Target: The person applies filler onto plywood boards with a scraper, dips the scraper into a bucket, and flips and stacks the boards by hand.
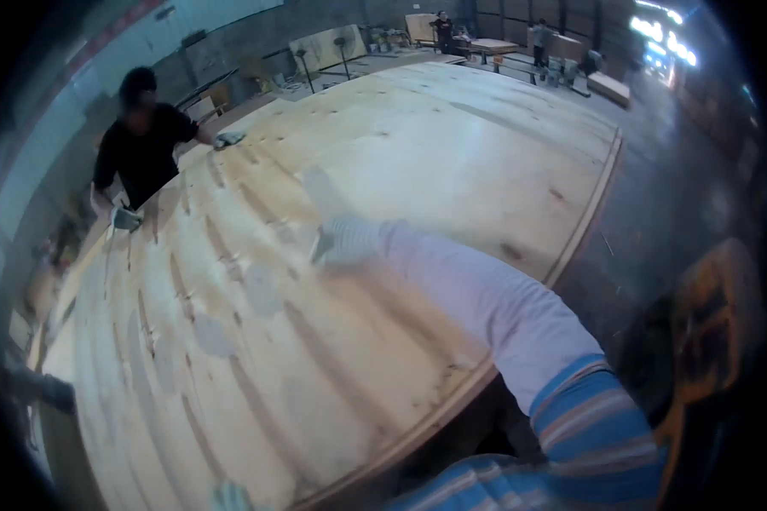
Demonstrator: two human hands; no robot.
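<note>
A large pale plywood sheet [486,162] with knots, dark streaks and grey filler patches lies before me. My right hand [349,241], in a whitish glove, reaches across the middle of the sheet, close to or on its surface. Its fingers look curled; a dark edge shows at their front, but whatever they hold is too blurred to name. At the bottom edge of the view, only the gloved fingertips of my left hand [230,496] show. They appear stretched out over the near part of the sheet, with nothing visible in them.
A co-worker [145,140] in dark clothes stands at the sheet's far left side, gloved hands on its edge. A yellow-orange frame [716,324] stands at my right. More people, leaning boards [328,48] and stacked panels are farther back.
</note>
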